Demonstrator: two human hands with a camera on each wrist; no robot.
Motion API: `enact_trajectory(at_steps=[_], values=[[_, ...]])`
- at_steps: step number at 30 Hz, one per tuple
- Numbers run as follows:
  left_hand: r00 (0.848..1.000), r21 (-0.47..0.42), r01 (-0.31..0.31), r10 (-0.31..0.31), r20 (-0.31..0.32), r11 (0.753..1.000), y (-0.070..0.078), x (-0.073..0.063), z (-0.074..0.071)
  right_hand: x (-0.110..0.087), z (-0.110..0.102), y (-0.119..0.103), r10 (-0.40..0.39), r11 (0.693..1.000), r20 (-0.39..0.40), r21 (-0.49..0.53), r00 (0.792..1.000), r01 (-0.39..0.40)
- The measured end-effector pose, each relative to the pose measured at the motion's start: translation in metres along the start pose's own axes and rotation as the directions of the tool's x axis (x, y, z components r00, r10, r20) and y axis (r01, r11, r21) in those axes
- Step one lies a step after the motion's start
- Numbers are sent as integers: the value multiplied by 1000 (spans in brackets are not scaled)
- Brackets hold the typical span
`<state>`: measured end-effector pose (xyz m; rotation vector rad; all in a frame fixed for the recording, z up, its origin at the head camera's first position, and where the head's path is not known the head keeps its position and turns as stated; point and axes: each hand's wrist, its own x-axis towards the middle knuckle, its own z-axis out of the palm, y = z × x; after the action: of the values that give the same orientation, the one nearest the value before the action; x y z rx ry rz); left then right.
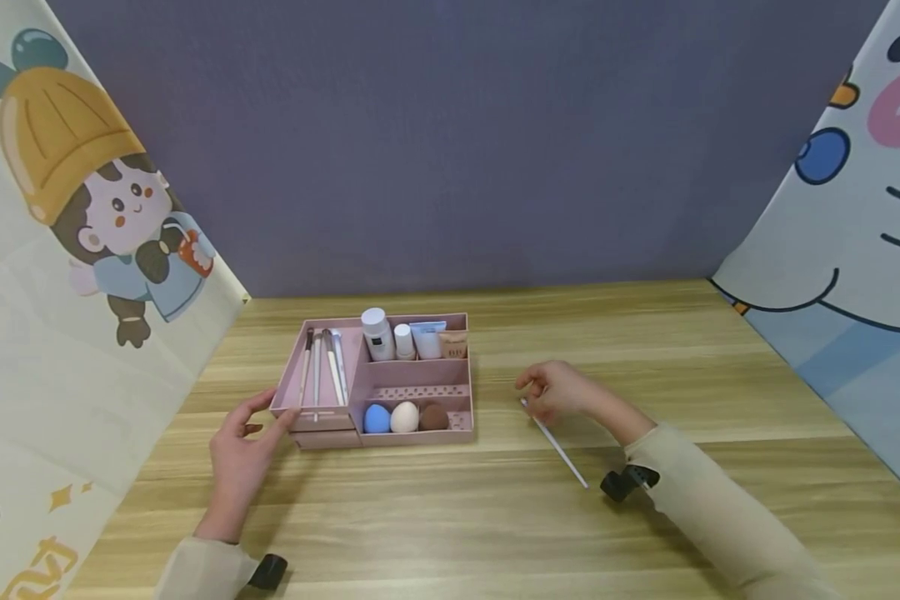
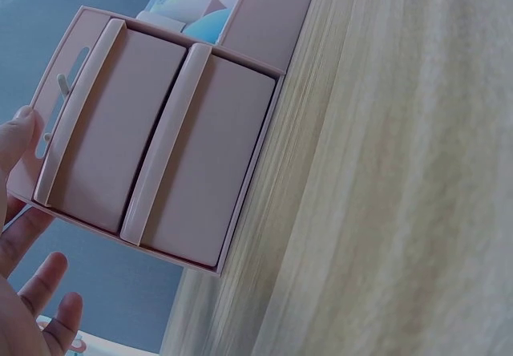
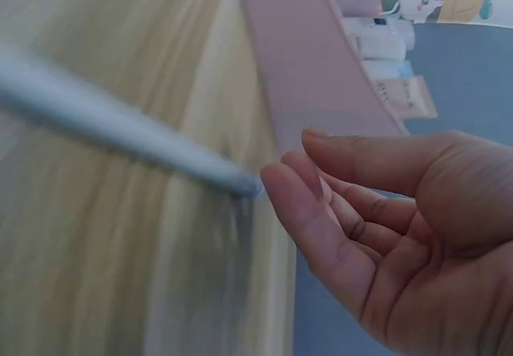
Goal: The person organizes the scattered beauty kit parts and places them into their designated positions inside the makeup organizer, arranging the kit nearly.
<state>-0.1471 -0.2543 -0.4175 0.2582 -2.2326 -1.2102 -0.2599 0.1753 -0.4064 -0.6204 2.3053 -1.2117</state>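
Note:
A pink cosmetics organizer point(image 1: 416, 439) stands left of the middle of the table. My left hand point(image 1: 242, 454) grips its front left corner, thumb at the front and forefinger along the side. In the left wrist view its other fingers spread below the side edge, near two closed drawers point(image 2: 200, 159). Several makeup brushes point(image 1: 332, 367) lie in the upper left tray. To the right of the organizer, my right hand point(image 1: 558, 390) hovers beside a slim white stick point(image 1: 562, 452). In the right wrist view the stick's far end meets the forefinger's tip, while thumb and forefinger stand apart.
A white bottle point(image 1: 377, 335), a smaller white bottle point(image 1: 404, 342) and two tubes point(image 1: 429, 340) stand in the back compartment. Blue, cream and brown makeup sponges point(image 1: 405, 418) sit in the front one. A dark panel point(image 1: 480, 150) rises behind the wooden table point(image 1: 435, 533).

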Motion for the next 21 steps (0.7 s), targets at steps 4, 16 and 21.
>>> enact_trajectory(at_steps=[4,16,21], values=[[1000,-3,2,-2,-6,1000,-1,0,1,-7,-1,10,13,999,-5,-30,1000,-13],[1000,1,6,-6,-2,1000,0,0,0,-21,6,21,99,995,0,-23,995,-99],[1000,7,12,-12,2,1000,2,0,0,-23,11,17,100,994,-22,-48,995,-101]])
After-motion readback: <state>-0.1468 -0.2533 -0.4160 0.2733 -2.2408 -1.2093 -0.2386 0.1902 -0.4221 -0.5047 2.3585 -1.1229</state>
